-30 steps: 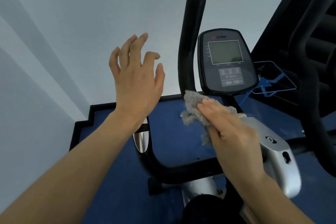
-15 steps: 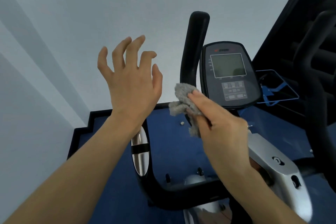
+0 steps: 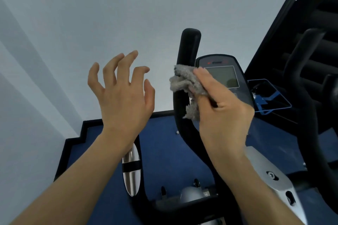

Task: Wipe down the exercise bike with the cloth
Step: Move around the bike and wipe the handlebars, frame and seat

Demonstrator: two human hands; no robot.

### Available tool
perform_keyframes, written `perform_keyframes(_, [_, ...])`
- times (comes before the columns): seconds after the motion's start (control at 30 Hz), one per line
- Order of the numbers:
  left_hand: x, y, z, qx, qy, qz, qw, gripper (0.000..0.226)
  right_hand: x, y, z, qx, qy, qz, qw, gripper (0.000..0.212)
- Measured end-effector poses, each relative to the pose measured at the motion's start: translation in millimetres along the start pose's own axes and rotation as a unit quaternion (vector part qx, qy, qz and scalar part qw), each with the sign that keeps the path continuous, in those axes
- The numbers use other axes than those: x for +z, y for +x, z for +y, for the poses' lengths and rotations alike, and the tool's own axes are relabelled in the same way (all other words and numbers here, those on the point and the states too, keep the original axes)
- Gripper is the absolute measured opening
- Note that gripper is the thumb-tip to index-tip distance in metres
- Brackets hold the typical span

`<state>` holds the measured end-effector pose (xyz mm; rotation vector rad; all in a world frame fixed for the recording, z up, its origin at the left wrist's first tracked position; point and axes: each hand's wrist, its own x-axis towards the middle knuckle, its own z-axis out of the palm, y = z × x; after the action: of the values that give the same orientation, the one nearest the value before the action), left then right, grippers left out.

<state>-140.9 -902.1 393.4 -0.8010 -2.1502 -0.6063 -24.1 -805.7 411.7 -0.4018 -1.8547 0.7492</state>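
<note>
The exercise bike's black upright handlebar [image 3: 189, 45] rises in the middle of the view, with the grey console [image 3: 222, 76] just right of it. My right hand [image 3: 223, 113] holds a crumpled grey cloth [image 3: 184, 86] pressed against the handlebar's mid section, partly covering the console's lower half. My left hand [image 3: 124, 97] hovers in the air to the left of the handlebar, fingers spread, touching nothing. A chrome pulse grip [image 3: 130, 170] sits on the lower handlebar below my left wrist. The bike's silver housing [image 3: 272, 175] shows at the lower right.
A pale wall fills the upper half. Blue floor mat [image 3: 159, 144] with a black border lies below. Dark gym equipment [image 3: 311, 56] stands at the right, with a blue-framed clear holder [image 3: 268, 97] beside the console.
My right hand has slid the cloth upward along the upright handlebar, from its base near the console's bottom to its mid section. My left hand stayed raised and spread.
</note>
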Motion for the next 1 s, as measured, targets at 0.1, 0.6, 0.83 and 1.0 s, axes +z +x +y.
perform_keyframes(0.1, [-0.5, 1.4, -0.4, -0.005, -0.004, 0.000, 1.000, 0.024, 16.1, 2.1, 2.3, -0.006, -0.012, -0.022, 1.000, 0.037])
perform_keyframes(0.6, [-1.0, 2.2, -1.0, -0.003, -0.009, 0.005, 1.000, 0.024, -11.8, -1.4, 5.1, 0.049, -0.025, -0.051, 0.997, 0.041])
perform_keyframes(0.83, [-1.1, 1.6, 0.0, 0.005, 0.003, 0.006, 1.000, 0.025, 15.8, 59.9, -20.3, -0.077, -0.003, 0.003, 0.997, 0.034])
perform_keyframes(1.0, [0.9, 1.5, -1.3, 0.005, -0.001, 0.009, 1.000, 0.026, 22.8, 60.1, -18.9, -0.099, -0.015, -0.051, 0.994, 0.033])
